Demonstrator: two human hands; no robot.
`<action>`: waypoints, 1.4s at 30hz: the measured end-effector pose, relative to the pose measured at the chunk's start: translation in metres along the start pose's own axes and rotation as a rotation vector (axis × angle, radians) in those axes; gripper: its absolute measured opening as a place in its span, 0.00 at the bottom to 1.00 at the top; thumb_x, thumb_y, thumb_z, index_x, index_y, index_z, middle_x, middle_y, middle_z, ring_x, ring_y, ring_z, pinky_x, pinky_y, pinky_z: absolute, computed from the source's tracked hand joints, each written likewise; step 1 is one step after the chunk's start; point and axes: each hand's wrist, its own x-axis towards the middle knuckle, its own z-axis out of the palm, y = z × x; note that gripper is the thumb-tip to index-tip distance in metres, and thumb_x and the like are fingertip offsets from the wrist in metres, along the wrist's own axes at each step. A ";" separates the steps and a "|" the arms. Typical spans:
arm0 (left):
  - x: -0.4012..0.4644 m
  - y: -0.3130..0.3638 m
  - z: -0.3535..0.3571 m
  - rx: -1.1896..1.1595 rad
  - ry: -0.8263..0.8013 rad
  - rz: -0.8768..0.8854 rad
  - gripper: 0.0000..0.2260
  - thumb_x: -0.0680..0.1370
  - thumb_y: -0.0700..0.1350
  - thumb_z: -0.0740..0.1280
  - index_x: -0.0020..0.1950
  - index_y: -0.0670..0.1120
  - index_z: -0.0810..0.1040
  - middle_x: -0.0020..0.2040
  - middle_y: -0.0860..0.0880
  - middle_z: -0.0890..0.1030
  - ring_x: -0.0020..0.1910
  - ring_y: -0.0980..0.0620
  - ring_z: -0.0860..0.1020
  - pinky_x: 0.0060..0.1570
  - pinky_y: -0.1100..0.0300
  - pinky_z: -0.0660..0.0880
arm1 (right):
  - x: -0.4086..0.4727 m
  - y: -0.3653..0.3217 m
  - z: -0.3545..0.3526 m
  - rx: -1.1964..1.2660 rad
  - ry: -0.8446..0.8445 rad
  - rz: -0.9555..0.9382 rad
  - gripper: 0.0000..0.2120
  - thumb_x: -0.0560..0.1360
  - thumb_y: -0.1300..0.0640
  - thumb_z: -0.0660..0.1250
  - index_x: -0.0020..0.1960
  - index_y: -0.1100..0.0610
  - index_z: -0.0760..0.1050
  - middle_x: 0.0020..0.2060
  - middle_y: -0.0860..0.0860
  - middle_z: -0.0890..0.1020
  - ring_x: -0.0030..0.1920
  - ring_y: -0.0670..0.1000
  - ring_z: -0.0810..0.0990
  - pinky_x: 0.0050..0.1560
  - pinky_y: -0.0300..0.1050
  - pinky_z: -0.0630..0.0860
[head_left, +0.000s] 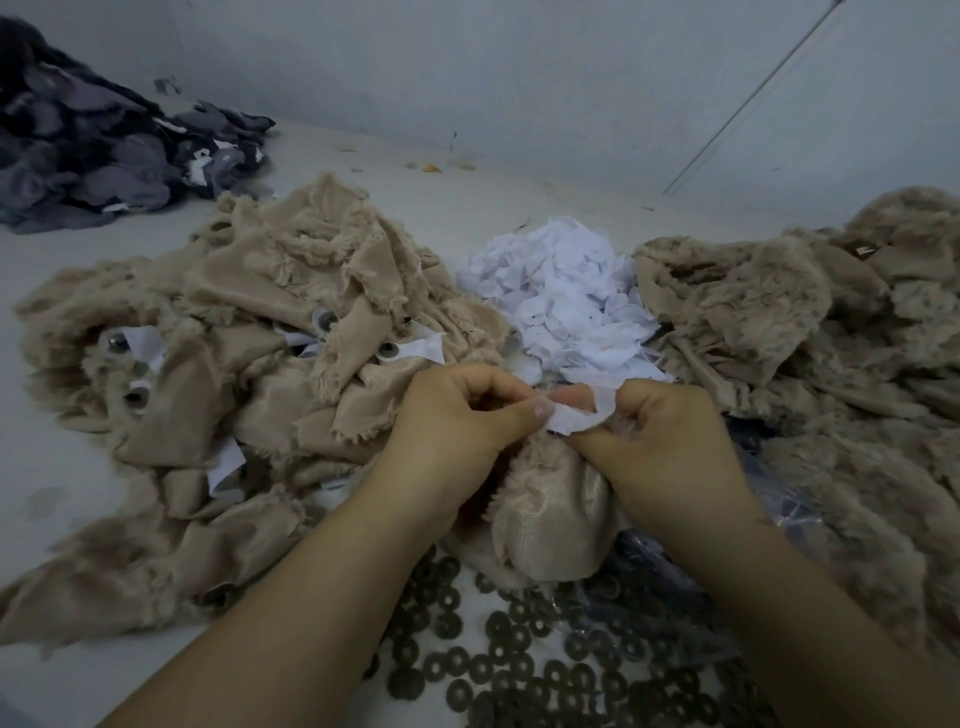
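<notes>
My left hand (457, 415) and my right hand (665, 436) meet over a beige plush fabric piece (550, 514) in the middle of the view. Both pinch a small white fabric scrap (576, 415) between thumb and fingers; the scrap curls between the two hands. The plush piece bunches under my hands, its woven backing facing up. Whatever lies under the scrap is hidden by my fingers.
A pile of beige plush pieces with plastic eyes and white scraps (234, 364) lies left. A heap of white scraps (566, 296) sits behind my hands. More beige plush (810, 338) lies right. Several dark washers (519, 654) cover the near surface. Grey fabric pieces (104, 150) are piled far left.
</notes>
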 end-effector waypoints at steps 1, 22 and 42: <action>-0.001 0.001 0.000 0.002 0.033 0.044 0.01 0.74 0.36 0.73 0.44 0.39 0.84 0.47 0.37 0.85 0.51 0.38 0.83 0.56 0.42 0.79 | -0.001 0.000 0.001 0.001 0.002 -0.001 0.05 0.71 0.52 0.77 0.45 0.53 0.86 0.39 0.49 0.87 0.45 0.49 0.86 0.52 0.56 0.83; -0.008 0.007 0.008 -0.017 -0.001 0.121 0.02 0.75 0.37 0.72 0.42 0.40 0.83 0.35 0.43 0.84 0.21 0.54 0.72 0.20 0.66 0.68 | 0.002 0.007 0.000 0.218 -0.018 0.010 0.05 0.64 0.55 0.79 0.38 0.48 0.85 0.37 0.46 0.87 0.40 0.43 0.86 0.40 0.35 0.81; -0.011 0.005 0.012 -0.069 -0.066 0.083 0.07 0.76 0.37 0.70 0.39 0.43 0.83 0.31 0.40 0.81 0.22 0.48 0.75 0.21 0.62 0.72 | 0.000 0.008 0.002 0.355 0.015 0.052 0.18 0.56 0.45 0.77 0.43 0.53 0.86 0.39 0.53 0.87 0.44 0.52 0.87 0.46 0.45 0.83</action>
